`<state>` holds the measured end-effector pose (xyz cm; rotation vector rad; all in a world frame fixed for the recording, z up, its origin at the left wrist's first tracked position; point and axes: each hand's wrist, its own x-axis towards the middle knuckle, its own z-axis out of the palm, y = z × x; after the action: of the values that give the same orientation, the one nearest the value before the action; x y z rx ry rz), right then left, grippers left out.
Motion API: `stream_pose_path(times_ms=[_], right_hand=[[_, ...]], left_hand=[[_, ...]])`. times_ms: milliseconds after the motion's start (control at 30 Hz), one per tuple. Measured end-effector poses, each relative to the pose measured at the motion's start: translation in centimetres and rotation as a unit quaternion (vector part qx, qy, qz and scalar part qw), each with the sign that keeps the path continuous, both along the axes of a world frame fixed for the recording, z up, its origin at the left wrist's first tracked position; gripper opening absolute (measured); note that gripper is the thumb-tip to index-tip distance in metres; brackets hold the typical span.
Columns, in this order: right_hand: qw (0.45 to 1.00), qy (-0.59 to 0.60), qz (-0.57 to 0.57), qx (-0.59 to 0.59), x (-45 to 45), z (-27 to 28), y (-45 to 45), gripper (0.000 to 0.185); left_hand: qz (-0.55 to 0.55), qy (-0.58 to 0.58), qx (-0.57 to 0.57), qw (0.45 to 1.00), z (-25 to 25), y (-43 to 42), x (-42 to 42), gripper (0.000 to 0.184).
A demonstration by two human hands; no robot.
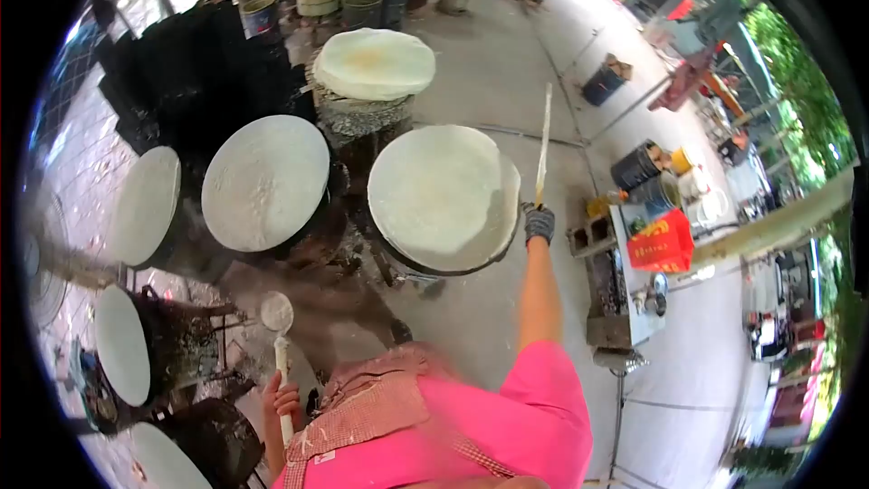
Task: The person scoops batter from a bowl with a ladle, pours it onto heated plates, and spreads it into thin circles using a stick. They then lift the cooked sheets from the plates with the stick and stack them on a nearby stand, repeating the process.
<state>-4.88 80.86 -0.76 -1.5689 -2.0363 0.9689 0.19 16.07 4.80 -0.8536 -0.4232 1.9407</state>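
Flanking one disc: stick and ladle, each held

Nearest, a ladle (277, 311) is gripped at its handle by the closed fingers of the left hand (283, 398); its bowl, pale and crusted, is held beyond them, pointed away from the body. Next, a stick (545, 145), slim and whitish, is clasped at its lower end by the gloved right hand (539, 222), its long axis directed almost straight forward. The disc (444, 195) is placed just left of that hand, the nearer of the two, and ahead and right of the ladle. Round, off-white, without marked long axis; its right side is shaded grey. To its left, a second disc (265, 183) is seen, speckled. Farther, a stack (374, 63) of pale rounds, tinted tan at centre.
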Motion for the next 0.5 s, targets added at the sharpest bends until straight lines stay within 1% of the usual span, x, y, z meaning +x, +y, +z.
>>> stream_pose_path(times_ms=[33, 67, 100, 167, 233, 267, 300, 333, 400, 433, 467, 500], right_hand=[[1.000, 0.008, 0.018, -0.019, -1.3, 0.6, 1.0, 0.040], [1.000, -0.027, -0.005, -0.015, -2.8, 1.4, 1.2, 0.042], [0.999, -0.031, 0.015, -0.031, -4.2, 1.0, 2.1, 0.042], [0.995, -0.045, 0.056, -0.066, -5.9, -0.7, 4.2, 0.043], [0.990, -0.048, 0.120, -0.050, -6.9, -4.4, 6.4, 0.042], [0.989, -0.068, 0.120, -0.060, -7.1, -3.2, 5.6, 0.041], [0.986, -0.043, 0.125, -0.102, -7.2, -3.9, 6.1, 0.039], [0.985, -0.057, 0.153, -0.062, -7.1, -4.3, 6.7, 0.038], [0.978, -0.099, 0.185, 0.007, -7.6, -2.7, 5.7, 0.037], [0.974, -0.124, 0.187, 0.036, -7.4, 0.6, 3.6, 0.036], [0.968, -0.150, 0.188, 0.065, -7.4, 3.0, 2.0, 0.035], [0.964, -0.144, 0.192, 0.111, -7.4, 4.0, 1.1, 0.035]], left_hand=[[0.010, -0.014, 0.002, 1.000, 1.0, 1.6, 0.3, 0.047], [0.009, -0.008, 0.010, 1.000, 1.2, 2.6, 0.7, 0.047], [0.008, -0.002, 0.018, 1.000, 1.4, 3.5, 1.1, 0.047], [-0.021, 0.044, 0.035, 0.998, 0.0, 3.5, 1.9, 0.046], [0.011, 0.011, -0.015, 1.000, -0.2, 3.9, 2.9, 0.045], [0.025, -0.002, -0.045, 0.999, 0.0, 4.1, 3.0, 0.045], [0.031, 0.001, -0.064, 0.997, 0.4, 4.5, 2.8, 0.044], [0.037, 0.003, -0.083, 0.996, 0.9, 4.9, 2.6, 0.043], [0.032, 0.012, -0.077, 0.996, 0.5, 4.4, 2.4, 0.043], [0.027, 0.016, -0.073, 0.997, 0.3, 4.1, 2.2, 0.043], [0.046, -0.039, -0.130, 0.990, 1.2, 4.2, 1.8, 0.044], [0.038, -0.032, -0.128, 0.990, 1.2, 3.9, 1.6, 0.045]])
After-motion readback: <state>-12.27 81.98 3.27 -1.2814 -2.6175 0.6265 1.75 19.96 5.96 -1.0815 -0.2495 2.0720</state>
